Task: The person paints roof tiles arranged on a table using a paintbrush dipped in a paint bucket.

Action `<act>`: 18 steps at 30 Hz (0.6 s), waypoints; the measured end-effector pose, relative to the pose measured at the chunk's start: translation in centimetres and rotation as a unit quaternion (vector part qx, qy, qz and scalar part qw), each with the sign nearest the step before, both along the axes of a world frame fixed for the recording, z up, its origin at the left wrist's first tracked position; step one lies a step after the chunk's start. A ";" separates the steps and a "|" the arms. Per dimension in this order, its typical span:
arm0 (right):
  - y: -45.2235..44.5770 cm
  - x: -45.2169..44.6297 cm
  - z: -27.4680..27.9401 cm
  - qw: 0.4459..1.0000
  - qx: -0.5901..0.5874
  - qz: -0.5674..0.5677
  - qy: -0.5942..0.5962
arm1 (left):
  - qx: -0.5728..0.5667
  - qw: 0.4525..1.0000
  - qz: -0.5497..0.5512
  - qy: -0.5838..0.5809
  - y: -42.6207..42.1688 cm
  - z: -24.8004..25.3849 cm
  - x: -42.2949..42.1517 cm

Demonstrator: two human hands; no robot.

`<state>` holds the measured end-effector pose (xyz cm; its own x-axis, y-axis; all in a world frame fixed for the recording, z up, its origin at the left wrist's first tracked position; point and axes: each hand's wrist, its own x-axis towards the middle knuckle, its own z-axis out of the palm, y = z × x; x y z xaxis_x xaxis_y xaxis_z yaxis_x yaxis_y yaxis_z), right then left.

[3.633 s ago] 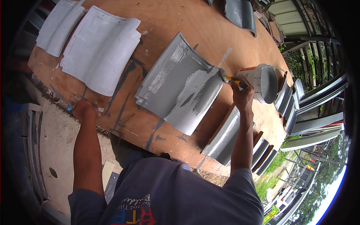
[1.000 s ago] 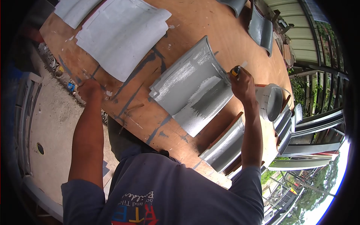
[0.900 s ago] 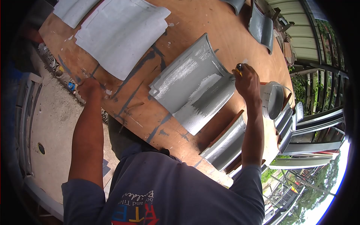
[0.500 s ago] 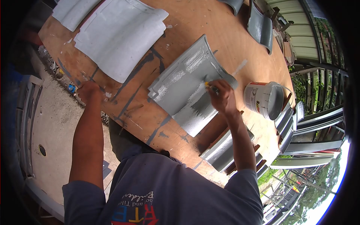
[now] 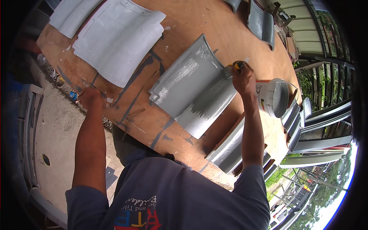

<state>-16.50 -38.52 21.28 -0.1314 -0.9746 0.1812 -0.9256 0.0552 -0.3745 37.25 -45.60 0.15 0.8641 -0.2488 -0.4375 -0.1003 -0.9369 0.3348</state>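
My right hand point(image 5: 244, 78) is closed around a paintbrush point(image 5: 231, 66) with a yellow-and-black handle. Its bristles are at the upper right edge of a curved grey roof tile point(image 5: 184, 86), which lies tilted on the wooden tabletop point(image 5: 132, 111). Darker grey paint covers part of this tile's right side, with a ragged lower border above a lighter strip. Just right of my right hand stands a white paint bucket point(image 5: 268, 97) with grey inside. Over at the table's left edge, my left hand point(image 5: 91, 98) is curled on the rim, fingertips partly hidden.
Two pale, unpainted-looking tiles point(image 5: 119, 40) lie at the upper left. More grey tiles sit at the top right point(image 5: 261, 27) and lower right point(image 5: 230, 147). Dark paint streaks mark the wood. A small blue object point(image 5: 73, 96) is beyond my left hand, near the concrete floor point(image 5: 57, 130).
My right hand has moved up and right with the paintbrush, from the tile's middle to its upper right edge. Dark paint now shows uncovered there. My left hand stays at the table edge.
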 end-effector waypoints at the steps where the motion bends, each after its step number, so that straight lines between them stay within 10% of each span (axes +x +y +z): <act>1: -0.4 0.0 0.1 0.996 -0.058 0.026 0.057 | 0.000 1.000 0.003 0.000 -0.1 0.1 0.1; 13: 7.7 10.0 -0.2 0.950 0.176 0.140 -0.216 | 0.010 0.999 -0.040 0.035 0.0 -0.1 0.3; 18: 4.8 5.7 0.2 0.992 -0.025 -0.037 -0.115 | 0.032 0.999 -0.022 0.010 0.0 2.6 -1.1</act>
